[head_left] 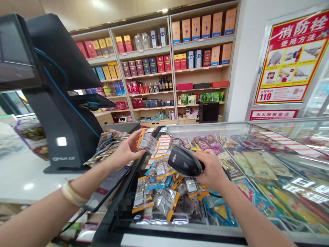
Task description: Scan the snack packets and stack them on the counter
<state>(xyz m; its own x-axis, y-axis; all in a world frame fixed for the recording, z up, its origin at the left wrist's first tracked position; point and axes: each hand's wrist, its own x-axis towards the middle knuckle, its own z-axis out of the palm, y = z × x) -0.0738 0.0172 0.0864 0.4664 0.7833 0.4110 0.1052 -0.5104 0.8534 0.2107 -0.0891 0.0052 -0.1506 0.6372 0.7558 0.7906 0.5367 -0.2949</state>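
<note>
My left hand [130,151] pinches a small clear snack packet [148,142] with orange edges and a printed label facing me. In my right hand [212,168] is a black handheld barcode scanner [186,161], its head pointing left toward that packet. Beneath the scanner, a loose pile of similar snack packets [164,199], edged in orange and blue, lies on the freezer's glass top [208,127]. Another heap of packets [109,142] rests to the left, beside the register stand and partly behind my left wrist.
A black point-of-sale terminal [64,113] stands on the white counter [28,185] at left. Wrapped ice creams [259,164] show through the freezer glass. Shelves of boxed goods [159,65] line the back wall, and a red poster [293,58] hangs at right.
</note>
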